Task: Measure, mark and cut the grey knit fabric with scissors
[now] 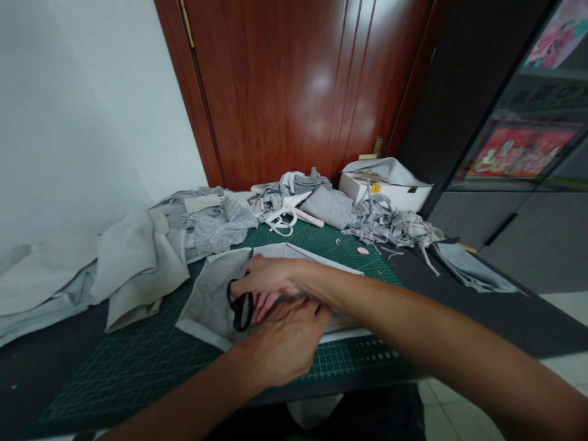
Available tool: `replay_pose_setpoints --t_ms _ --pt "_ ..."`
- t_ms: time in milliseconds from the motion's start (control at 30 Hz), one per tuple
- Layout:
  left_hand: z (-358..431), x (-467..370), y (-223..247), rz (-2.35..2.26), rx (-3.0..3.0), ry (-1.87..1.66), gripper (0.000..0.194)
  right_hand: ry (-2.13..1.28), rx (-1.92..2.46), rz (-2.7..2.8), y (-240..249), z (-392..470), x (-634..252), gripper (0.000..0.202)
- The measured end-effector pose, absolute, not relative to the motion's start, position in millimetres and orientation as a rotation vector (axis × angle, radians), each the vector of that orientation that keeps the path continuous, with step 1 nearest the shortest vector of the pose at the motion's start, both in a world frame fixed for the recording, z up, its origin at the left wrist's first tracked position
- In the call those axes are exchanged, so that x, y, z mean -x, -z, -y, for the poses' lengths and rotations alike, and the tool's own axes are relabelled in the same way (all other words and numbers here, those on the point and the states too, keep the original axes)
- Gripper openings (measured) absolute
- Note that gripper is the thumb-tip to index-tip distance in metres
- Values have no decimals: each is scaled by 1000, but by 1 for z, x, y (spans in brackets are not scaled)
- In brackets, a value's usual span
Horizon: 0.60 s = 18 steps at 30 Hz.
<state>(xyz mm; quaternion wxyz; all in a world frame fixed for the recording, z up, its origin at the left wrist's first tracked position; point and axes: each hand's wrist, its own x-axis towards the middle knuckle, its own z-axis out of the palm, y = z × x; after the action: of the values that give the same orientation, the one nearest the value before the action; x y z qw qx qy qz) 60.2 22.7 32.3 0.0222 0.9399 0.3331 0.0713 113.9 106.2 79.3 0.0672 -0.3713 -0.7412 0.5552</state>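
Observation:
A grey fabric piece (206, 300) with pale edges lies spread on a green cutting mat (151, 355). My right hand (269, 275) reaches across from the right over this cloth, its fingers closed at the black handles of a pair of scissors (243, 313). The blades are mostly hidden. Just in front of it, my left hand (289, 337) rests on the cloth, back upward, with fingers curled. The right forearm crosses above its fingertips, so what they grip is hidden. A pinkish patch shows between the hands; I cannot tell what it is.
Folded cream fabric (133, 251) is heaped at left. Grey scraps (220, 223), white-handled scissors (281, 222) and shredded strips (390, 223) lie along the back. A white box (399, 193) stands behind them. Folded grey cloth (473, 269) lies at right, and a wooden door (294, 92) rises behind.

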Motion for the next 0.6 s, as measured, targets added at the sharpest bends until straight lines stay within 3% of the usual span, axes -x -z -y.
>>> replay_pose_setpoints --t_ms 167,367,600 --pt "-26 -57 -44 -1167 -2986 -95 40 -2128 875 1581 -88 -122 -164 21" --pt "-54 -40 -54 -1257 -2973 57 38 -1852 470 1424 -121 -133 -247 9" --pt "-134 -18 -68 -1419 -2905 69 20 -1530 418 1199 -119 -136 -340 38"
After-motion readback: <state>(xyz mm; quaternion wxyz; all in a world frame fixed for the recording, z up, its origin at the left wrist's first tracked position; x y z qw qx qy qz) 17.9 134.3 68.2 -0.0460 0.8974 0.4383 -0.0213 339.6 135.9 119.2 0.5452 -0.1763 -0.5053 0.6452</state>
